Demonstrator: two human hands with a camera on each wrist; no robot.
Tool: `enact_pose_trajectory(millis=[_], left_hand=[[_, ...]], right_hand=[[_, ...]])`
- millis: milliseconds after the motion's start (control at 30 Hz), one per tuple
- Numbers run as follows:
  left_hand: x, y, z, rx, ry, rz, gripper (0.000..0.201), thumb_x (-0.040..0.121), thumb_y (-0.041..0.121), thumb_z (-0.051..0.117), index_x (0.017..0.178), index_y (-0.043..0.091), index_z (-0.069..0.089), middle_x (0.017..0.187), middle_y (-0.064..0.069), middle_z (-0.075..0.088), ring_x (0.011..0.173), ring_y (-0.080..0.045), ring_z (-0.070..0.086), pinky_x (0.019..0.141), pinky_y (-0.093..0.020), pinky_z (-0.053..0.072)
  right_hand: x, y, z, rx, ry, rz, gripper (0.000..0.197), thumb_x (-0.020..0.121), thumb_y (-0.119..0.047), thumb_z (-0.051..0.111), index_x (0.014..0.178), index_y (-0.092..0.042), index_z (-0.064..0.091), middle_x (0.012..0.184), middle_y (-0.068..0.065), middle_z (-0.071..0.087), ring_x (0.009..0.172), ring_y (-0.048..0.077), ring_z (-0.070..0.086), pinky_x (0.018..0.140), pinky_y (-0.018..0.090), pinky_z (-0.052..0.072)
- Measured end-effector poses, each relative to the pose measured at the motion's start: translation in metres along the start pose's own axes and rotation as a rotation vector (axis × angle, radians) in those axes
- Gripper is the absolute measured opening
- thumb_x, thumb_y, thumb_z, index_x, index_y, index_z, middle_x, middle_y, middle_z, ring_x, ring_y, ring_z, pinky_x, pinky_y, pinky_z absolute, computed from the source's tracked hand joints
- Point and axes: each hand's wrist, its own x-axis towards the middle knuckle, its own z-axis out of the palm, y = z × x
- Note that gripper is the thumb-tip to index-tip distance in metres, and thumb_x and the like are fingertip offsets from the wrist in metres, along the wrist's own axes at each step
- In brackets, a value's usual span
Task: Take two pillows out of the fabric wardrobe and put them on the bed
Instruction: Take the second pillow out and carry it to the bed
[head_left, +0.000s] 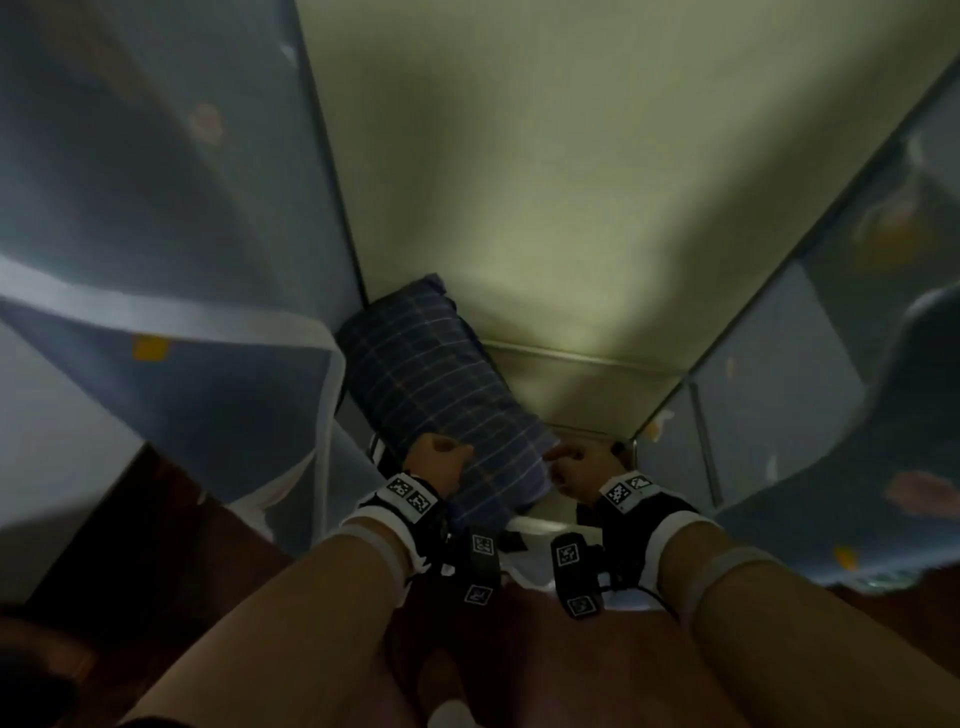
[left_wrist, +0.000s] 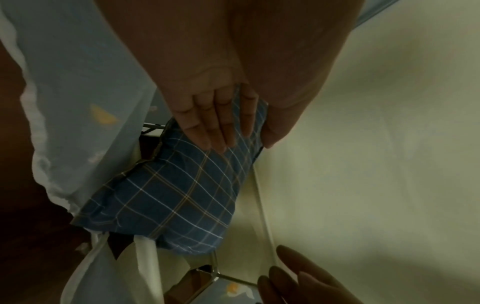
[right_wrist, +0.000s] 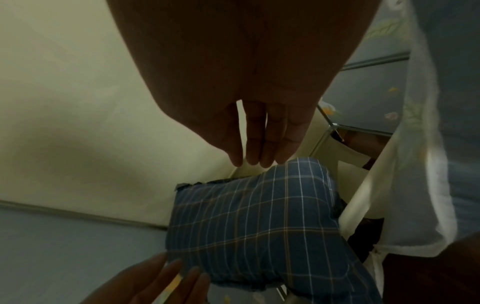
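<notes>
The left hand (head_left: 441, 462) pinches the pillow (head_left: 441, 384), the right hand (head_left: 582, 467) is spread beside it; held one-sided, it may snag the wardrobe curtain (head_left: 218, 395) and slip.

pillow (head_left: 441, 395) — inside the fabric wardrobe (head_left: 571, 156), on its left side, far end up against the back wall | left hand (head_left: 439, 462) holds the pillow's near end | right hand (head_left: 582, 470) just right of the near corner — maybe touching it | door flap (head_left: 171, 322) hangs at the left, in front
</notes>
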Motion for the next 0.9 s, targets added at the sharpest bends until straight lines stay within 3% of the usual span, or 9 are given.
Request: enact_pose_trajectory(millis=[100,167,267,367,433,567,633,767,900], left_hand=[[0.026,-0.002,0.003,-0.041,0.095,-0.1,0.049,0.084,0.033,0.073,0.119,0.009,0.049,0.112,-0.016,0.058,0.095,-0.03,0.059,0.094,-0.049,0.056],[0.04,-0.006,0.006,-0.046,0.128,-0.159,0.07,0.081,0.036,0.076,0.135,0.009,0.04,0.13,-0.015,0.053,0.109,-0.033,0.057,0.101,-0.048,0.051],[0.067,-0.017,0.009,-0.079,0.173,-0.202,0.099,0.069,0.048,0.082,0.145,0.012,0.031,0.148,-0.016,0.045,0.127,-0.039,0.053,0.105,-0.048,0.048],[0.116,-0.05,0.013,-0.123,0.263,-0.224,0.136,0.036,0.076,0.083,0.149,0.02,0.032,0.15,-0.01,0.048,0.129,-0.034,0.054,0.105,-0.051,0.048],[0.143,-0.068,0.015,-0.143,0.334,-0.225,0.146,0.025,0.083,0.08,0.15,0.024,0.033,0.152,-0.007,0.047,0.132,-0.03,0.053,0.107,-0.051,0.047],[0.159,-0.056,0.022,-0.22,0.41,-0.217,0.155,0.026,0.083,0.079,0.155,0.021,0.019,0.156,-0.007,0.041,0.137,-0.032,0.047,0.112,-0.052,0.042],[0.171,-0.06,0.03,-0.234,0.434,-0.211,0.148,0.032,0.079,0.081,0.154,0.022,0.02,0.153,-0.004,0.044,0.136,-0.029,0.05,0.111,-0.049,0.044],[0.188,-0.079,0.042,-0.243,0.465,-0.221,0.136,0.04,0.069,0.088,0.151,0.019,0.028,0.145,0.002,0.05,0.129,-0.022,0.055,0.108,-0.044,0.046],[0.185,-0.08,0.046,-0.212,0.418,-0.202,0.114,0.051,0.059,0.09,0.144,0.014,0.041,0.139,0.001,0.058,0.123,-0.021,0.06,0.107,-0.041,0.048]], right_hand=[[0.045,0.0,0.0,-0.022,-0.034,0.052,0.023,0.094,-0.003,0.053,0.08,-0.014,0.068,0.089,0.015,0.064,0.092,0.029,0.06,0.086,0.043,0.051],[0.074,0.0,0.001,-0.073,-0.065,0.07,0.017,0.095,-0.009,0.056,0.102,-0.005,0.07,0.098,0.018,0.066,0.1,0.032,0.063,0.093,0.046,0.054],[0.118,-0.001,-0.002,-0.141,-0.093,0.1,0.031,0.095,-0.016,0.059,0.122,-0.001,0.063,0.11,0.015,0.063,0.1,0.03,0.061,0.087,0.039,0.052],[0.171,0.005,-0.003,-0.249,-0.13,0.1,0.022,0.097,-0.024,0.056,0.106,-0.006,0.065,0.099,0.005,0.061,0.1,0.027,0.059,0.068,0.024,0.042],[0.208,0.01,-0.001,-0.29,-0.143,0.099,0.026,0.099,-0.028,0.054,0.104,-0.006,0.068,0.104,0.005,0.064,0.109,0.03,0.06,0.075,0.026,0.039],[0.263,0.011,0.006,-0.217,-0.179,0.083,0.045,0.1,-0.036,0.053,0.13,-0.003,0.062,0.134,0.004,0.057,0.121,0.03,0.054,0.103,0.036,0.039],[0.287,0.021,0.011,-0.182,-0.174,0.097,0.066,0.089,-0.052,0.061,0.14,-0.009,0.055,0.147,0.01,0.052,0.133,0.036,0.05,0.114,0.045,0.036],[0.301,0.029,0.023,-0.196,-0.267,0.142,0.089,0.085,-0.062,0.063,0.154,-0.014,0.035,0.161,0.008,0.037,0.145,0.035,0.038,0.12,0.043,0.028],[0.288,0.025,0.031,-0.262,-0.265,-0.013,0.089,0.077,-0.054,0.077,0.15,-0.016,0.042,0.154,0.006,0.047,0.139,0.03,0.047,0.11,0.029,0.031]])
